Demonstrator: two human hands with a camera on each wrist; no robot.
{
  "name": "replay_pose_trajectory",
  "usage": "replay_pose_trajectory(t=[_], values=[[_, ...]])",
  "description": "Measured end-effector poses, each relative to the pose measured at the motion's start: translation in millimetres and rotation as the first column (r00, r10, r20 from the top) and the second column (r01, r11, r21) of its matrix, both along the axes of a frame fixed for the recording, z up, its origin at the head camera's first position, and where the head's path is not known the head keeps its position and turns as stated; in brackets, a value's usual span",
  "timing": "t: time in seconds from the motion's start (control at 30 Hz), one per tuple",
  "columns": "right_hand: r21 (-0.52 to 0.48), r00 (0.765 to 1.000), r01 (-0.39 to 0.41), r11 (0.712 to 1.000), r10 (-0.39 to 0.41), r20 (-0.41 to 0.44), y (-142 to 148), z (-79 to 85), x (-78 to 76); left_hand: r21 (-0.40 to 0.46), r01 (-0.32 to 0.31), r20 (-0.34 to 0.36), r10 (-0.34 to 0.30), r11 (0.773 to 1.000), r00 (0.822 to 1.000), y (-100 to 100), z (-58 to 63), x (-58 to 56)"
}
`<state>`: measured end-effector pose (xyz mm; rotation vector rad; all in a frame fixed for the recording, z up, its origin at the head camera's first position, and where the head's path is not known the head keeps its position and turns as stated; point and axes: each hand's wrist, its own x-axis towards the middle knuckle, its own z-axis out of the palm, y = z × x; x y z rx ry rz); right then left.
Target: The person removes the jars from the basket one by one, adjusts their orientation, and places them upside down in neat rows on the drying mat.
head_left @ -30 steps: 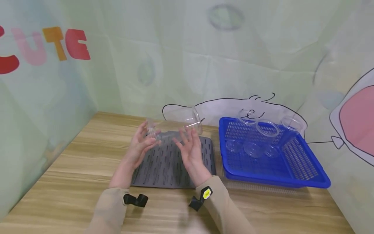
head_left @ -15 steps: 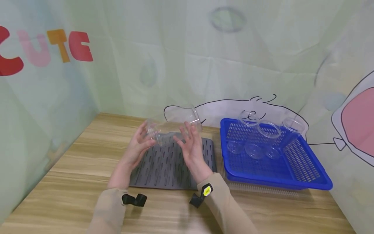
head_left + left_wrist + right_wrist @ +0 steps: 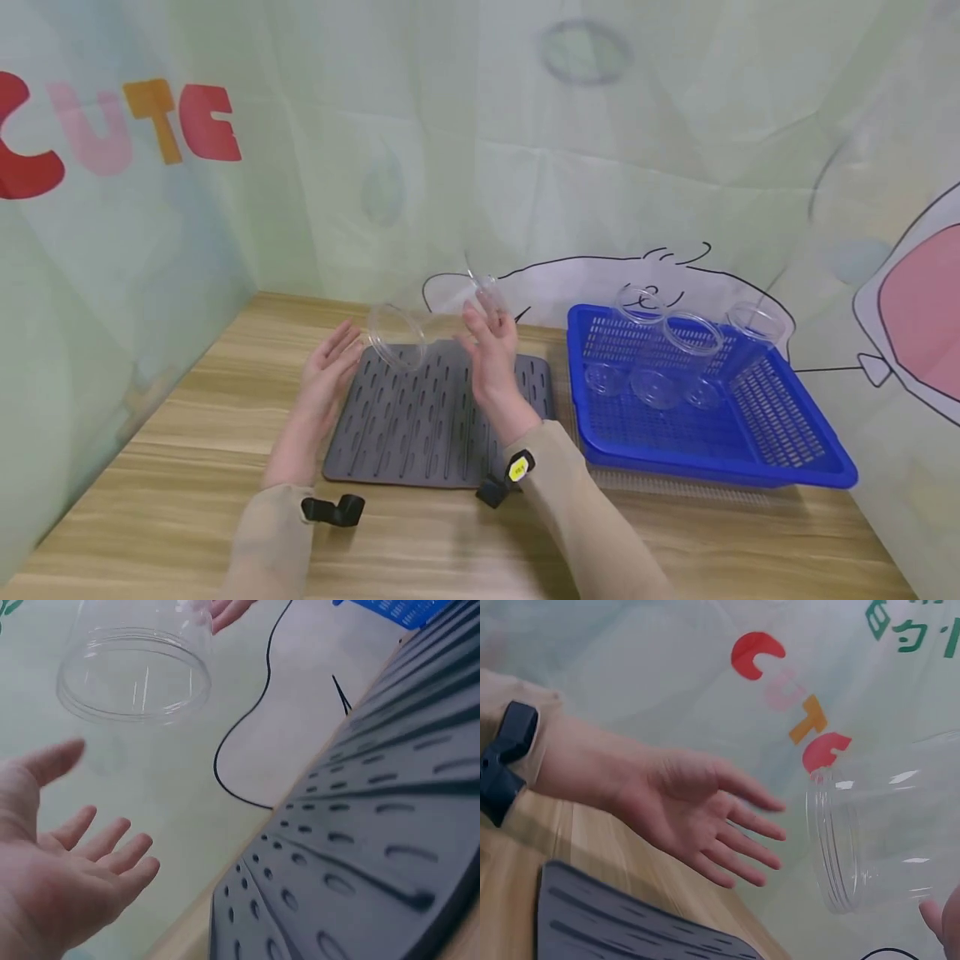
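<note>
Mid-frame in the head view, the right hand [image 3: 492,358] grips the jar [image 3: 889,829] above the mat [image 3: 416,433]; farther left, the left hand [image 3: 324,377], fingers extended, is apart from it.

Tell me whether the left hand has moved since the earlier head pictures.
Yes: against the gray mat in the head view, the left hand has moved left, away from the clear jar.

Lettering "CUTE" [image 3: 160,123] on backdrop [image 3: 337,208], plus cropped green characters [image 3: 910,634]; yellow wristband label [image 3: 519,468] seemingly marked, unreadable.
</note>
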<state>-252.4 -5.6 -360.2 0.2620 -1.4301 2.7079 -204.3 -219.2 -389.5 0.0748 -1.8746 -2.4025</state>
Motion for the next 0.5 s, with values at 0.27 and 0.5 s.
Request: replay_pose_trajectory(t=[0.27,0.5], values=[[0.253,0.993,0.053,0.966,-0.023,-0.120,-15,-7.0,-7.6,-0.091,-0.032,0.117,0.043,0.995,0.992,-15,-24.2,-2.4],[0.459,0.997,0.037,0.888,0.000,-0.080,-27,-17.7,-11.4,-0.135,-0.020,0.172,0.043,0.991,0.984,-19,-39.6,-5.9]])
